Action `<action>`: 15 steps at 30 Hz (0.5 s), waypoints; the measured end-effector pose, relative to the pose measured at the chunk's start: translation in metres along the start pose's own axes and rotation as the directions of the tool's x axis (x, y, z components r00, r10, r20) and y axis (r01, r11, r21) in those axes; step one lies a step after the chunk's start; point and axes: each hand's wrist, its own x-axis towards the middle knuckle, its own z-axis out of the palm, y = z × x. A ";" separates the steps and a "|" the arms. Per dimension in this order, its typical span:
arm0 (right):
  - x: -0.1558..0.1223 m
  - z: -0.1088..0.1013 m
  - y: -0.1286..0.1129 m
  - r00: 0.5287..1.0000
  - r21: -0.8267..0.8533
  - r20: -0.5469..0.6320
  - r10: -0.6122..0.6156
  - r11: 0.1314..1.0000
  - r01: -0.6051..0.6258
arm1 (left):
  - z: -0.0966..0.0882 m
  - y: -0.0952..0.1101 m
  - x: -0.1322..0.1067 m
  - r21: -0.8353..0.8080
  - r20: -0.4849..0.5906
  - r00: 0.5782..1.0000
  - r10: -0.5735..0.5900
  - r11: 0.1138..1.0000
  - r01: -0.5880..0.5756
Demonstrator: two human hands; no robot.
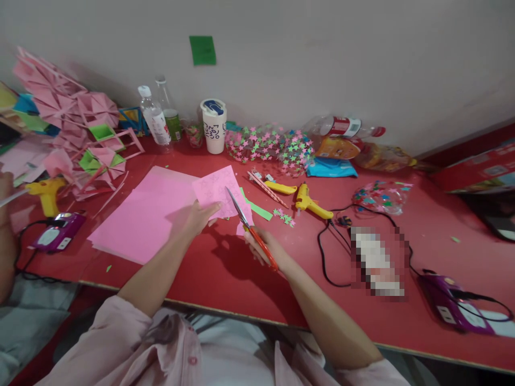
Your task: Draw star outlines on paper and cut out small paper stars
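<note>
My left hand (201, 217) pinches the lower edge of a small pink paper sheet (215, 187) that carries faint drawn outlines. In my right hand (263, 246) is a pair of scissors (261, 244) with red handles, fingers wrapped round them. The blades point up and left, lying over the right part of the small sheet; whether they are parted I cannot tell. Larger pink paper sheets (148, 206) lie stacked under and left of my left forearm. A green paper strip (259, 208) and several small paper stars (284, 217) lie just right of the blades.
A yellow glue gun (309, 201), a yellow cutter (280, 187) and striped sticks (267, 188) lie to the right. Behind stand a white cup (214, 128), bottles (155, 120) and star-covered plastic (267, 147). Folded pink paper shapes (72, 107) and another person's arm (6, 236) are at left.
</note>
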 end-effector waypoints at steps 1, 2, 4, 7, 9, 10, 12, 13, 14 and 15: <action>0.000 0.000 0.000 1.000 0.009 -0.001 0.008 1.000 -0.008 | 0.002 0.003 -0.003 0.010 -0.016 1.000 -0.001 1.000 0.001; 0.001 0.001 0.000 1.000 0.015 -0.002 0.015 1.000 -0.015 | 0.003 0.006 -0.005 -0.007 -0.026 1.000 -0.014 1.000 0.014; 0.001 0.001 0.000 1.000 0.017 -0.011 0.021 1.000 -0.021 | 0.005 0.009 -0.008 -0.039 -0.034 0.999 -0.028 0.999 0.027; 0.000 0.001 -0.001 1.000 0.014 -0.018 0.011 1.000 -0.011 | 0.005 0.011 -0.010 -0.065 -0.024 1.000 -0.011 0.998 0.010; -0.001 0.002 -0.002 1.000 0.023 -0.012 0.014 1.000 -0.013 | 0.004 0.009 -0.008 -0.068 -0.014 1.000 0.013 0.998 -0.014; -0.001 0.002 -0.003 1.000 0.030 -0.010 0.013 0.999 -0.012 | 0.003 0.007 -0.006 -0.070 -0.007 1.000 0.022 0.997 -0.022; -0.002 0.002 -0.004 1.000 0.038 -0.013 0.001 0.999 0.000 | 0.002 0.000 -0.001 -0.069 0.018 0.999 0.039 0.997 -0.038; -0.003 0.002 -0.005 1.000 0.037 -0.014 -0.006 0.999 0.006 | 0.002 -0.003 0.002 -0.072 0.039 0.998 0.044 0.997 -0.041; -0.003 0.002 -0.006 1.000 0.031 -0.013 -0.009 0.999 0.010 | 0.002 -0.007 0.005 -0.062 0.079 0.995 0.064 0.996 -0.059; -0.003 0.002 -0.007 1.000 0.021 -0.011 -0.007 1.000 0.007 | 0.002 -0.010 0.007 -0.052 0.130 0.988 0.082 0.996 -0.076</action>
